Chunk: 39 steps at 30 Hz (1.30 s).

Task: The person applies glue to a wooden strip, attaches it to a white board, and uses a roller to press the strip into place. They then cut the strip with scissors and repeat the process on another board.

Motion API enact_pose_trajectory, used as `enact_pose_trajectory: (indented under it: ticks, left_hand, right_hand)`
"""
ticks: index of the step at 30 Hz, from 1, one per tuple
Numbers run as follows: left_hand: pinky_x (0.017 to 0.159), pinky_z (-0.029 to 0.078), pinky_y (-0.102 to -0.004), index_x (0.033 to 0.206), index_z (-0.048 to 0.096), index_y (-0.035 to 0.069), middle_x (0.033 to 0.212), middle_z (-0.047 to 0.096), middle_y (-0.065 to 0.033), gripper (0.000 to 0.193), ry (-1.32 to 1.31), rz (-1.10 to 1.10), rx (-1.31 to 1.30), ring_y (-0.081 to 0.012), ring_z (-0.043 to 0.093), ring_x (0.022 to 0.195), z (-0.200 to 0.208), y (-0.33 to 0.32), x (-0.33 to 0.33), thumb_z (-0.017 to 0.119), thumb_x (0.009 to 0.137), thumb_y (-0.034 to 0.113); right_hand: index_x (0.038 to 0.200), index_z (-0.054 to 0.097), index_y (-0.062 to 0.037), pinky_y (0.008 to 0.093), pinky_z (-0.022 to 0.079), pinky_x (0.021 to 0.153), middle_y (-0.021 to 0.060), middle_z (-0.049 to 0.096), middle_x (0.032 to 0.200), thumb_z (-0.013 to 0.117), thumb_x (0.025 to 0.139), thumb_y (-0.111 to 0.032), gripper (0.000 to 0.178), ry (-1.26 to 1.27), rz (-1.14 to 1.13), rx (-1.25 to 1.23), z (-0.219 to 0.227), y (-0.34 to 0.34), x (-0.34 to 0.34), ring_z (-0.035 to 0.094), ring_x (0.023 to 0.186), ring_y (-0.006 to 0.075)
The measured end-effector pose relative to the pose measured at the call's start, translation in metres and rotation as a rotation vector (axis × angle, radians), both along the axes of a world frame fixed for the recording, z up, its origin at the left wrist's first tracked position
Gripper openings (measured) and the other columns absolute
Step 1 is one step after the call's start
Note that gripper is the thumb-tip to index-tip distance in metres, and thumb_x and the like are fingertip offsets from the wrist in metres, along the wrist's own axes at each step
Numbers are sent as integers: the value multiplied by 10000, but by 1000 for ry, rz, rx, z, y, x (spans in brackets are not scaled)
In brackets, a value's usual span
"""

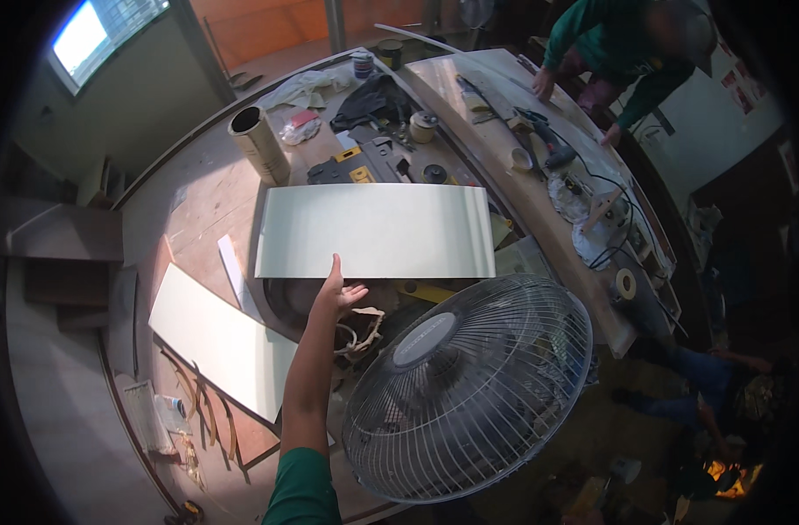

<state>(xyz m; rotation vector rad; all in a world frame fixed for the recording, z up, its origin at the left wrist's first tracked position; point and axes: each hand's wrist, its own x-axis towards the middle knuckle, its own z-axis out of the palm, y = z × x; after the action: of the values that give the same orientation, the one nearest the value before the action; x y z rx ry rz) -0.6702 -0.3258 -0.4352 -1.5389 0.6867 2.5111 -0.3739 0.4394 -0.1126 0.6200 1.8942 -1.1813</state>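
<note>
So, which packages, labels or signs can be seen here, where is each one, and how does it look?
Label on the fan hub: at the grille's centre, right of the left hand, a grey oval plate with small dark print.
Two tins: far end of the workbench, short cylinders, one bluish with a pale band, one dark.
Papers on the wall: upper right, small pale sheets with red patches.
Cardboard tube: beyond the pale panel, tall, beige, plain.

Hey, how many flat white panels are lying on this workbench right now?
2. One large panel lies mid-bench, with a hand touching its near edge. A second panel lies lower left, beside the forearm. Clutter may hide others.
</note>
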Motion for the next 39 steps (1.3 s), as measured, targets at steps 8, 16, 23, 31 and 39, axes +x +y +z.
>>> enact_pose_trajectory:
  ticks: [8, 16, 23, 31, 39]
  left_hand:
    - [1073, 478, -423, 1438, 415, -33, 1320, 567, -192, 843, 317, 233, -343, -284, 570, 1227, 77, -17, 214, 546, 972, 657]
    - [1127, 441, -451, 1487, 356, -29, 1409, 513, -193, 900, -213, 866, -104, -324, 524, 1307, -37, 52, 492, 561, 952, 665]
    - [1182, 395, -457, 1551, 235, -33, 1531, 406, -192, 1119, -45, 1122, 175, -338, 432, 1416, -67, 82, 498, 743, 827, 651]
    - [1177, 395, -449, 1587, 152, -12, 1559, 374, -183, 1165, -6, 1247, 180, -328, 422, 1423, -104, 50, 464, 822, 810, 541]
    - [1133, 441, -456, 1576, 104, 3, 1554, 374, -183, 1133, -56, 1198, 165, -333, 447, 1403, -81, 23, 453, 831, 833, 451]
  right_hand:
    - [1065, 668, 0, 398, 566, 669, 104, 714, 932, 789, 902, -299, 362, 13, 282, 249, 10, -91, -41, 684, 815, 230]
    - [1063, 699, 18, 402, 543, 785, 136, 725, 977, 812, 865, -345, 428, 18, 543, 266, -32, -114, -13, 677, 873, 234]
    - [1095, 700, 36, 410, 536, 809, 140, 729, 1032, 837, 840, -348, 481, 99, 719, 357, -18, -148, 24, 675, 929, 244]
    - [1114, 713, -3, 398, 528, 803, 107, 730, 1036, 822, 865, -336, 430, 136, 646, 203, -28, -152, 49, 665, 922, 204]
    - [1031, 704, -11, 349, 558, 756, 86, 735, 899, 831, 818, -277, 364, 149, 534, 163, -72, -207, 59, 714, 825, 189]
